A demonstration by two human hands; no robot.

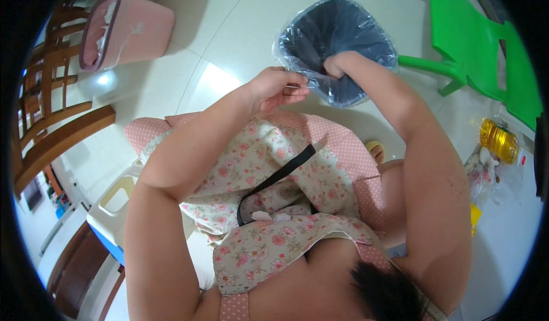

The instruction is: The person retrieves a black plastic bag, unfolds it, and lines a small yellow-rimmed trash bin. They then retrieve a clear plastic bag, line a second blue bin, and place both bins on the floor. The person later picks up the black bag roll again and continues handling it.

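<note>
A trash bin, dark inside and lined with a clear plastic bag (364, 25), stands on the floor in front of me. The bag is folded over the rim and hangs outside it. My left hand (281, 87) is at the near left side of the rim, with its fingers closed on the edge of the plastic bag. Down inside the bin, my right hand (336, 65) presses against the near inner side of the bag. Its fingers are bent and partly hidden, so whether it grips the plastic is unclear.
A pink wastebasket (143, 31) lies toward the upper left, near a wooden chair (64, 145). At right are a green plastic chair (467, 42), a bottle of yellow oil (499, 140) and plastic bags of food (482, 166). A floral apron (274, 149) covers my lap.
</note>
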